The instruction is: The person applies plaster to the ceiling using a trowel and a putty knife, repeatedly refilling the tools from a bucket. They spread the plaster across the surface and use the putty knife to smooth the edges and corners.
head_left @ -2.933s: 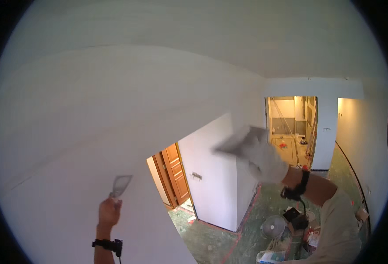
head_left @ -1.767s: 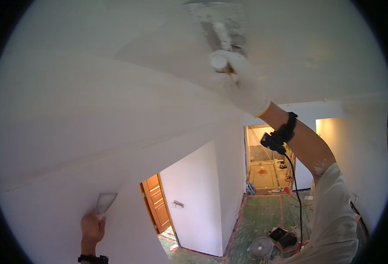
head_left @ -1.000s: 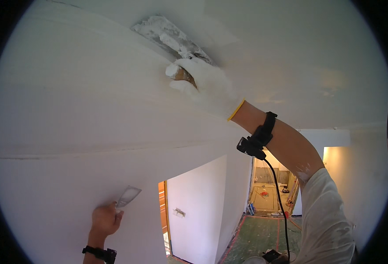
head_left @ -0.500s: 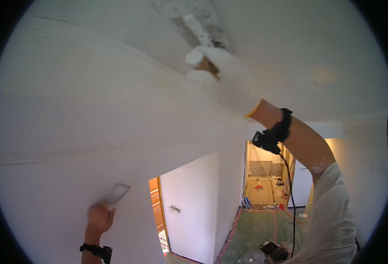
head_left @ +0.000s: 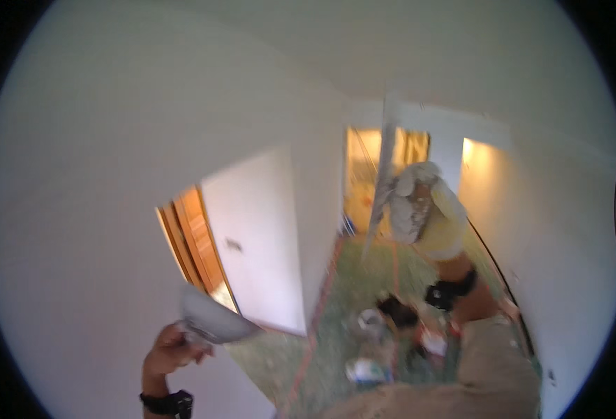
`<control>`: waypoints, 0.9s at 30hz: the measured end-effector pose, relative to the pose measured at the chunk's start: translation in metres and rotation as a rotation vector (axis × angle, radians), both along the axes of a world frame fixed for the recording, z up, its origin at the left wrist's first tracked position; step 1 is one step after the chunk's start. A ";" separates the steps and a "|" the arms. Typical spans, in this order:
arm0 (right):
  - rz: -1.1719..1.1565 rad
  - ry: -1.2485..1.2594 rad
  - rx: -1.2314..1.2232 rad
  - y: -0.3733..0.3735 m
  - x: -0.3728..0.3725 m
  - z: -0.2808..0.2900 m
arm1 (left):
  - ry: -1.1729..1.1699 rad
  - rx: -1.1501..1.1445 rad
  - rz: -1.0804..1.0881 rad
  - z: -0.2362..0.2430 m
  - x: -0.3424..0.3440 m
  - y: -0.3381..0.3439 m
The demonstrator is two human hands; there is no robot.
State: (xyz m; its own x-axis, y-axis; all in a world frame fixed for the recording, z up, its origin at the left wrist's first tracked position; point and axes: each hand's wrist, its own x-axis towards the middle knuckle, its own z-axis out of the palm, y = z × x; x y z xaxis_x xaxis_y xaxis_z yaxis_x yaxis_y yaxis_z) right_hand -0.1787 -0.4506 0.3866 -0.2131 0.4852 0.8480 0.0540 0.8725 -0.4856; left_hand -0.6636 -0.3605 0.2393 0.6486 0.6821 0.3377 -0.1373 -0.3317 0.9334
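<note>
A bare left hand (head_left: 173, 351) grips a putty knife (head_left: 218, 320) by a white wall (head_left: 91, 223); the gloved right hand (head_left: 433, 218) clasps a blurred plastering trowel (head_left: 386, 162), seemingly midair between strokes, the next calling for a flattened blade.

Grips at lower left with a bare left hand (head_left: 170, 354), curling the fingers (head_left: 171, 336) closed, rising almost straight up from a left wrist (head_left: 156, 385) strapped in black. Over on the right, holds the gloved right hand (head_left: 419, 209) higher, out in front, clenched too, a touch blurred. Leans up and leftward through the right wrist (head_left: 454, 267), black-strapped as well, and along a right forearm (head_left: 478, 305) bare below a loose sleeve (head_left: 496, 349). Holds both hands well apart, right above left!
</note>
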 end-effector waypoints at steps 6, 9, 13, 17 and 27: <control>0.786 0.927 -0.639 0.054 -0.016 -0.166 | 0.328 -0.163 -0.502 -0.086 0.165 -0.011; 0.468 0.835 -0.839 0.049 -0.011 -0.191 | 0.063 -0.494 -0.547 -0.095 0.170 -0.001; 0.522 -0.236 -1.034 0.052 0.056 -0.221 | -0.130 -0.612 -0.428 -0.129 0.134 -0.020; -0.175 -0.636 -0.991 -0.066 0.133 -0.403 | -0.017 -0.317 0.174 -0.149 0.113 -0.058; -0.388 -0.193 -0.557 0.065 0.013 -0.255 | 0.836 0.609 1.162 -0.008 -0.086 -0.002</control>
